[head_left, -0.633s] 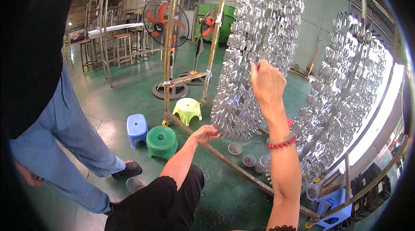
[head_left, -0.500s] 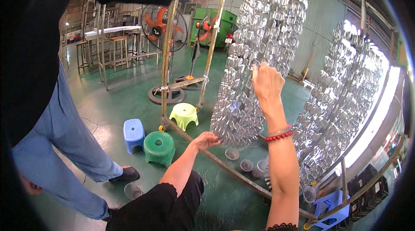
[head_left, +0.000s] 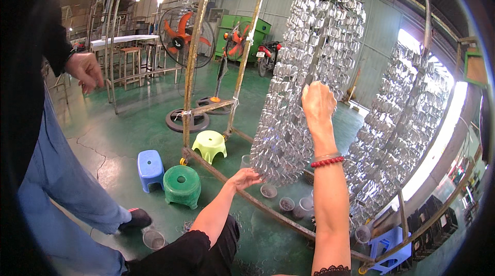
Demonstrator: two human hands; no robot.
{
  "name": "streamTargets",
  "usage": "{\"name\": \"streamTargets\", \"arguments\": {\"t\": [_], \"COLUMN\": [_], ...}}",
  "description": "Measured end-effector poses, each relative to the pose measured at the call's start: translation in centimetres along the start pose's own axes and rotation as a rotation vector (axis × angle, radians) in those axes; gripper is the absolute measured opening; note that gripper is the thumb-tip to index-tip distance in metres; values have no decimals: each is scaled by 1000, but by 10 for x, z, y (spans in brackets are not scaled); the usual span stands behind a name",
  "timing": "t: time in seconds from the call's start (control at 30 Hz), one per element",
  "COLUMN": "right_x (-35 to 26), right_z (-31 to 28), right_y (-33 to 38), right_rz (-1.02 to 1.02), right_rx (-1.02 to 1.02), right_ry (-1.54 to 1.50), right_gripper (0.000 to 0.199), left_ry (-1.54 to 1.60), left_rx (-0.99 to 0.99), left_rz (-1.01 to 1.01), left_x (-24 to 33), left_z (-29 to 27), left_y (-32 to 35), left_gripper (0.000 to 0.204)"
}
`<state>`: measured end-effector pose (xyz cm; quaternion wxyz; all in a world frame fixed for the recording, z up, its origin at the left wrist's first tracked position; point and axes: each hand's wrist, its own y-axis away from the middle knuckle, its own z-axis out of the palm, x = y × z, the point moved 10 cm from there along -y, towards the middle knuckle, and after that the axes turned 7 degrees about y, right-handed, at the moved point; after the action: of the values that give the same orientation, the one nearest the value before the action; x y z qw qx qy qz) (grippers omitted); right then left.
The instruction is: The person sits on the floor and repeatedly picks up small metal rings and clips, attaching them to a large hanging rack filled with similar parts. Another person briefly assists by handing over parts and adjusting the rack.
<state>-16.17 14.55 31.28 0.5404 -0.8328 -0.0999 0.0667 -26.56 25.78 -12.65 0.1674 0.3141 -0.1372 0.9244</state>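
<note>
Right hand [head_left: 318,103], raised, back toward the camera, fingers curled against the nearer hanging cluster of small shiny metal parts [head_left: 304,75]; whether it pinches a piece cannot be told; red bead bracelet [head_left: 328,161] on its wrist. Left hand [head_left: 246,177], fingers spread, palm up, under the lower edge of that cluster, touching its bottom pieces

Landmark: nearer cluster, hung inside a rusty tube frame [head_left: 192,64]
- Second metal-part cluster [head_left: 397,131]: right of the landmark, apart from it
- Another person: far left of it, blue jeans [head_left: 56,173], one hand [head_left: 85,71] loosely open
- Fans with orange blades [head_left: 180,31]: behind and left
- Green stool [head_left: 181,186], blue stool [head_left: 150,168], lime stool [head_left: 209,145]: on the floor lower left
- Small cups [head_left: 286,204]: on the floor just below it
</note>
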Motion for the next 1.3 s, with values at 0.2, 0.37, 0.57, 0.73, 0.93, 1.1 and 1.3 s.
{"name": "streamTargets", "arguments": {"t": [0.2,0.37,0.57,0.73,0.93,1.1,1.3], "right_x": [-2,-5,-4,9,68,92,108], "right_z": [-13,-51,-44,-51,-49,-45,-57], "right_y": [4,59,186,276,380,430,435], "right_rz": [-28,-14,-225,-372,-313,-268,-167], "right_rx": [23,-57,-364,-653,-1009,-1134,-1128], "right_ry": [-21,-74,-142,-236,-222,-196,-258], "right_gripper": [25,34,28,25,22,23,23], "left_ry": [-26,-69,-106,-66,-50,-41,-44], "left_rx": [-23,7,-27,-102,163,442,714], "left_rz": [5,-13,-2,66,333,567,597], "left_x": [0,11,28,39,34,27,24], "left_z": [2,-23,-11,-46,-29,-46,-51], "left_y": [-1,2,11,6,16,17,22], "left_gripper": [25,23,3,15,13,27,27]}}
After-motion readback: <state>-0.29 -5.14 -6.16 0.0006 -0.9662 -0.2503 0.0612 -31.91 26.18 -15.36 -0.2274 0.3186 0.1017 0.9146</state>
